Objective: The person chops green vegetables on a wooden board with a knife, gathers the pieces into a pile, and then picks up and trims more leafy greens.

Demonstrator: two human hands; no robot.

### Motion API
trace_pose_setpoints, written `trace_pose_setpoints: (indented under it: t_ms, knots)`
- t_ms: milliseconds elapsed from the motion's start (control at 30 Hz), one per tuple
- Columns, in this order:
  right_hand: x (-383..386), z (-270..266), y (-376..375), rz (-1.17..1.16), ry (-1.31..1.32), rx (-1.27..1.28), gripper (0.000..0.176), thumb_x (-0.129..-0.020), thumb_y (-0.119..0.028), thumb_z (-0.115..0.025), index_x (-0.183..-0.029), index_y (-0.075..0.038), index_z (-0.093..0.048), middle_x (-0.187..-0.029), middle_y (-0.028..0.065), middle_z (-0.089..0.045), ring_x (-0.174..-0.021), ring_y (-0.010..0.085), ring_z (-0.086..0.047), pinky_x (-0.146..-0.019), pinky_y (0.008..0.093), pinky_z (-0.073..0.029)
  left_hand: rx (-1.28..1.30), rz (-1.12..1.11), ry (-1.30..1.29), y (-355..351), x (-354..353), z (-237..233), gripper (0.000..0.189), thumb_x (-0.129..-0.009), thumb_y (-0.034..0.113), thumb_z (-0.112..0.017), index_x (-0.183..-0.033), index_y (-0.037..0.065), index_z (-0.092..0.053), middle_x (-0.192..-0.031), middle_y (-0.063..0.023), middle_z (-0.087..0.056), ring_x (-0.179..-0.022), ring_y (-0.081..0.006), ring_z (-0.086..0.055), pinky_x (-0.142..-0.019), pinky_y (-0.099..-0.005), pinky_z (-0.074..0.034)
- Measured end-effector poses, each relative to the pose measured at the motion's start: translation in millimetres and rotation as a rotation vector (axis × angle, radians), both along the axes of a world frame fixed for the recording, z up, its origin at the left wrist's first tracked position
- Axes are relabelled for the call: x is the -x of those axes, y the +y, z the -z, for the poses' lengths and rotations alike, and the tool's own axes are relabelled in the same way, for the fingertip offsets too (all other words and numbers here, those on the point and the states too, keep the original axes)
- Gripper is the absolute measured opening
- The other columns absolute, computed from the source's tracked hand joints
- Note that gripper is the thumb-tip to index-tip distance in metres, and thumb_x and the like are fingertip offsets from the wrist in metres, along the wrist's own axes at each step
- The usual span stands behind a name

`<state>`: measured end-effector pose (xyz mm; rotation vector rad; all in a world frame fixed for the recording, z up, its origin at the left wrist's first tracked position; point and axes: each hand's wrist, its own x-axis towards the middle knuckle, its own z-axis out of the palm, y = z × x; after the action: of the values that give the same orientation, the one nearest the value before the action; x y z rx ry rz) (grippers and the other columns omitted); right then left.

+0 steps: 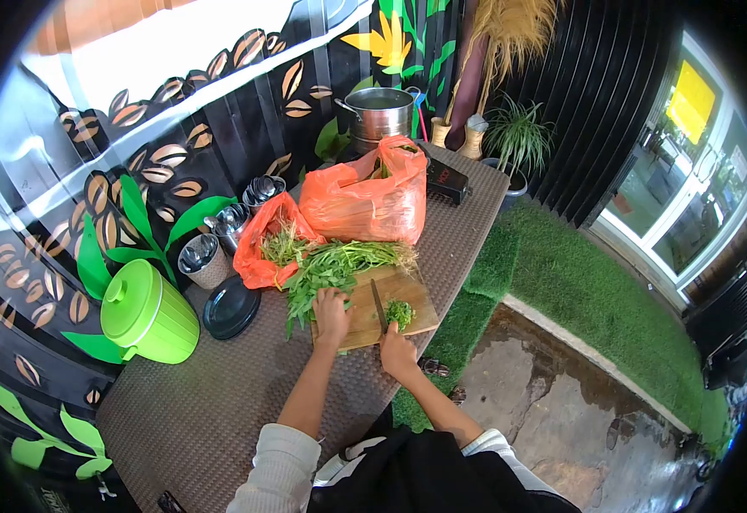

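My right hand (pixel 398 354) is wrapped round the handle of a knife (pixel 378 301), whose blade points away from me over a wooden cutting board (pixel 356 336). Just right of the blade lies a small heap of chopped greens (pixel 400 313). On the board's left side, my left hand (pixel 332 315) rests on a bunch of leafy greens (pixel 309 275), its fingers curled against the leaves. The stems of the bunch stretch right to roots at the board's far edge. Behind it stand a full orange plastic bag (pixel 365 205) and a smaller orange bag (pixel 262 248) with more greens.
To the left are a green lidded jug (pixel 149 312), dark stacked plates (pixel 232 308) and a cup of spoons (pixel 202 256). A steel pot (pixel 379 111) and a black device (pixel 448 181) stand at the back. The brown woven-look table (pixel 220 385) ends right of the board.
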<state>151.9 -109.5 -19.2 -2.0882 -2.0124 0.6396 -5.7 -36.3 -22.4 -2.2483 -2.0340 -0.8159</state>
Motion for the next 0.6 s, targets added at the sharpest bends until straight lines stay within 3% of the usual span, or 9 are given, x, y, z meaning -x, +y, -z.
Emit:
trace_pose_setpoints:
  t_ms: [233,333,433,500,600]
  knots:
    - [-0.8,-3.4,0.1,0.001,0.014,0.016,0.035,-0.09,-0.019,-0.046,-0.116,0.002,-0.035,-0.087,0.0235,-0.065,-0.081,0.0384,-0.065,-0.07,0.0463,-0.053,-0.023,-0.069,0.092,-11.9,21.1,-17.6,0.028,-0.075,0.032,-0.072,-0.078,0.005,-0.07,-0.092,-0.007,-0.062,-0.095,-0.0238,-0.047,-0.085,-0.0427,-0.031]
    - [-1.8,-3.4,0.7,0.006,0.017,0.02,0.034,-0.091,-0.021,-0.045,-0.115,0.001,-0.036,-0.087,0.0239,-0.064,-0.08,0.0383,-0.065,-0.069,0.0467,-0.053,0.074,-0.119,0.095,-11.3,11.6,-25.3,0.024,-0.075,0.027,-0.073,-0.086,0.006,-0.069,-0.095,-0.0071,-0.062,-0.095,-0.0225,-0.047,-0.086,-0.0436,-0.028]
    - [-2.5,-3.6,0.7,0.017,0.066,0.019,0.039,-0.091,-0.023,-0.046,-0.116,0.004,-0.035,-0.083,0.026,-0.064,-0.079,0.0421,-0.064,-0.069,0.0495,-0.051,-0.157,-0.066,0.074,0.3,1.0,-19.7,0.023,-0.076,0.014,-0.07,-0.097,0.004,-0.066,-0.099,-0.0096,-0.061,-0.098,-0.0247,-0.049,-0.086,-0.0437,-0.033]
    - [-2.7,-4.7,0.7,0.014,0.065,0.031,0.04,-0.091,-0.024,-0.046,-0.117,0.004,-0.034,-0.084,0.0261,-0.064,-0.08,0.0423,-0.063,-0.07,0.0496,-0.051,-0.114,0.171,-0.148,20.0,-3.9,-11.9,0.028,-0.078,0.003,-0.064,-0.105,0.001,-0.06,-0.103,-0.0127,-0.06,-0.103,-0.029,-0.051,-0.09,-0.0425,-0.039]
    - [-0.6,-3.2,0.3,0.026,0.069,0.036,0.04,-0.091,-0.024,-0.046,-0.117,0.004,-0.034,-0.084,0.0263,-0.063,-0.081,0.0425,-0.063,-0.07,0.0499,-0.051,0.019,0.26,-0.243,40.7,-14.1,-3.6,0.026,-0.078,-0.002,-0.059,-0.104,-0.003,-0.06,-0.104,-0.0156,-0.059,-0.106,-0.0325,-0.05,-0.093,-0.0385,-0.043]
